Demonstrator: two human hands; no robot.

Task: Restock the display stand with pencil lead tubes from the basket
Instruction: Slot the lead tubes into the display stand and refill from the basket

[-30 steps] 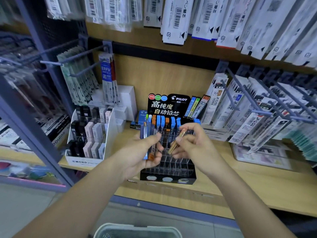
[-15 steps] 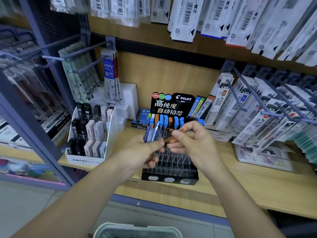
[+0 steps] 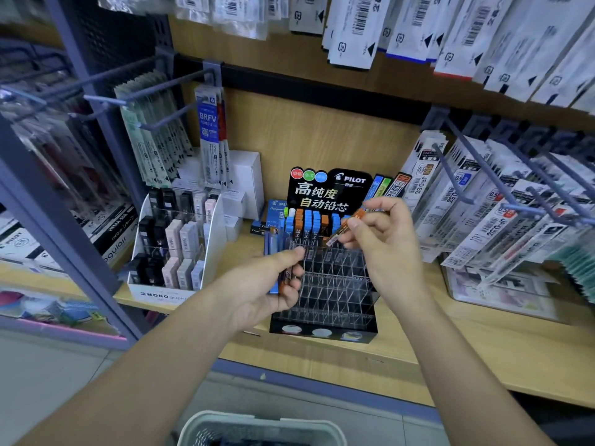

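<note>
A black Pilot display stand (image 3: 325,328) with clear compartments sits on the wooden shelf. Blue and orange lead tubes (image 3: 310,225) fill its back rows; the front rows hold none. My left hand (image 3: 267,284) grips a bunch of blue and orange lead tubes (image 3: 273,244) just left of the stand. My right hand (image 3: 383,239) pinches a single orange lead tube (image 3: 346,226), tilted, above the stand's back rows. The pale basket (image 3: 257,426) shows at the bottom edge, below the shelf.
A white MONO eraser display (image 3: 167,294) stands left of the stand. Refill packs hang on hooks at right (image 3: 483,214) and upper left (image 3: 151,130). The wooden shelf edge (image 3: 354,358) runs in front, with a grey upright post (image 3: 64,220) at left.
My right hand has pulled one orange tube away from the bunch in my left hand and lifted it up and to the right, over the stand. The view has shifted slightly.
</note>
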